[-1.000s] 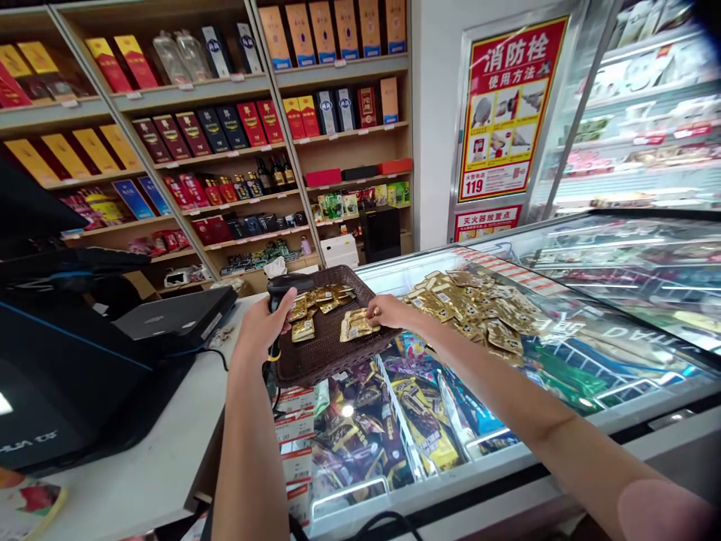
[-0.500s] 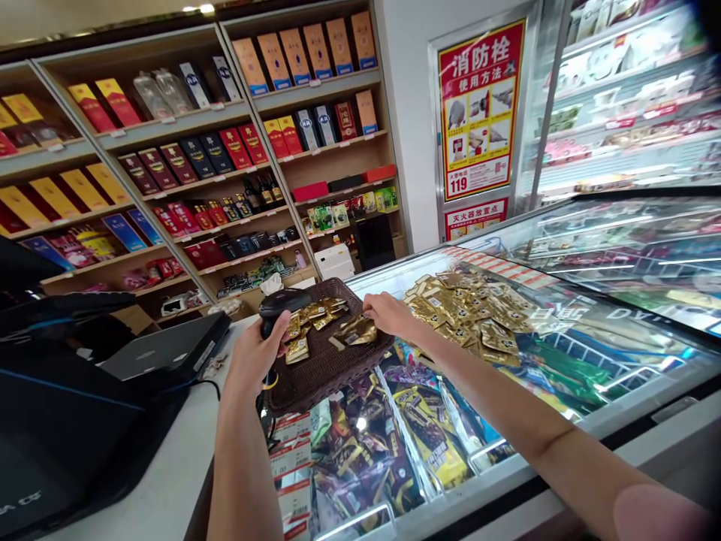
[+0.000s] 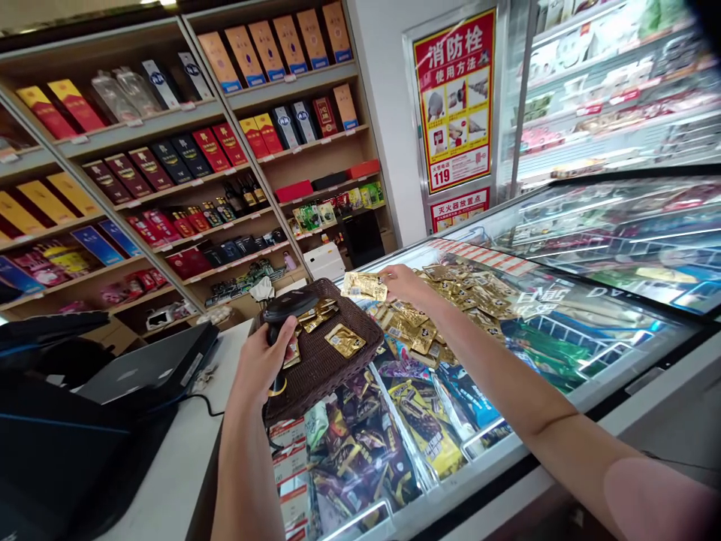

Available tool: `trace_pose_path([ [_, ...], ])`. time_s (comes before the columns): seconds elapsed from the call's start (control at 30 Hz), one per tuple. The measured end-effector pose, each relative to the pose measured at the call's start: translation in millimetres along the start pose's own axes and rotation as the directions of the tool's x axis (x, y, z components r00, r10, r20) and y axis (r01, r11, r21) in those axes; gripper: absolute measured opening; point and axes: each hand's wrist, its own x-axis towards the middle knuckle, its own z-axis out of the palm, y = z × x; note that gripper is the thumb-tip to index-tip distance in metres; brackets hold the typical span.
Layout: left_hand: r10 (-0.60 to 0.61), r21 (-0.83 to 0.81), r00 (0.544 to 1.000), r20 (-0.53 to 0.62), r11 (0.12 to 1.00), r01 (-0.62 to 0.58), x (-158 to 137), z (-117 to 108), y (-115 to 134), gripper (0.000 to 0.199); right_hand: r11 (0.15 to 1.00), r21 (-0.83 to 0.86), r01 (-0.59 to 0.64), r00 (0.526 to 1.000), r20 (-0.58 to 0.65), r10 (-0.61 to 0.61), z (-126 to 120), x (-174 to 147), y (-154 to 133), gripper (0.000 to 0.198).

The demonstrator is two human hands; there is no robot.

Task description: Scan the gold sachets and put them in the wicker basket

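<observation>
My left hand (image 3: pixel 266 352) is wrapped round the handle of a black barcode scanner (image 3: pixel 293 300), whose head points over a brown woven basket (image 3: pixel 315 368). Several gold sachets lie in the basket, one flat on its own (image 3: pixel 345 340) toward the right side. My right hand (image 3: pixel 406 285) pinches a gold sachet (image 3: pixel 365 285) just above the basket's right rim. Beneath and beyond that hand, a heap of gold sachets (image 3: pixel 467 297) is spread on the glass lid of a freezer. My fingertips on the far side are partly hidden.
Under the freezer's glass lid (image 3: pixel 563 263) lie bagged ice creams (image 3: pixel 428 424) in wire baskets. At left, a white counter (image 3: pixel 163 458) bears a black machine (image 3: pixel 152 361) with a cable. Shelves of boxes (image 3: pixel 270 49) and a red poster (image 3: pixel 455 101) stand behind.
My right hand has moved up from the basket to its right rim, now with a sachet raised. One sachet lies flat in the basket. The view has shifted slightly right.
</observation>
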Motion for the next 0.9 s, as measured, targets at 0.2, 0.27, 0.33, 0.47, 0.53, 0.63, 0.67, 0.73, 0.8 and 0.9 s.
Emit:
trace_pose_path([
  [0.2, -0.031, -0.103, 0.991, 0.127, 0.994, 0.044, -1, 6, 1, 0.056, 0.995, 0.103, -0.017, 0.998, -0.052, 0.022, -2, 4, 2, 0.013],
  [0.27, -0.037, -0.127, 0.989, 0.145, 0.990, 0.055, -2, 9, 2, 0.055, 0.990, 0.136, -0.029, 0.999, -0.040, 0.035, -1, 4, 2, 0.013],
  [0.33, -0.040, -0.124, 0.988, 0.147, 0.991, 0.058, -2, 10, 2, 0.054, 0.986, 0.163, -0.040, 0.999, -0.008, 0.042, -1, 3, 0, 0.014],
  [0.47, -0.032, -0.114, 0.987, 0.154, 0.992, 0.050, -3, 12, 4, 0.052, 0.978, 0.198, -0.059, 0.996, 0.081, 0.044, -3, 0, -3, 0.017],
  [0.53, -0.023, -0.125, 0.988, 0.152, 0.991, 0.042, -4, 12, 5, 0.052, 0.977, 0.201, -0.071, 0.993, 0.109, 0.049, -4, -1, -4, 0.020],
  [0.63, -0.023, -0.120, 0.991, 0.135, 0.992, 0.040, -5, 11, 7, 0.055, 0.977, 0.197, -0.082, 0.990, 0.128, 0.057, -5, -1, -3, 0.023],
  [0.67, -0.025, -0.112, 0.991, 0.133, 0.993, 0.040, -5, 11, 7, 0.055, 0.977, 0.195, -0.083, 0.989, 0.133, 0.058, -5, 0, -3, 0.024],
  [0.73, -0.032, -0.095, 0.991, 0.128, 0.995, 0.044, -5, 11, 8, 0.057, 0.978, 0.191, -0.086, 0.988, 0.144, 0.058, -5, 1, -2, 0.025],
  [0.8, -0.043, -0.083, 0.992, 0.123, 0.995, 0.053, -5, 12, 9, 0.057, 0.978, 0.189, -0.089, 0.987, 0.150, 0.061, -4, 1, -2, 0.027],
  [0.9, -0.045, -0.084, 0.991, 0.126, 0.995, 0.056, -6, 13, 9, 0.056, 0.977, 0.190, -0.094, 0.986, 0.150, 0.066, -4, 0, -4, 0.028],
])
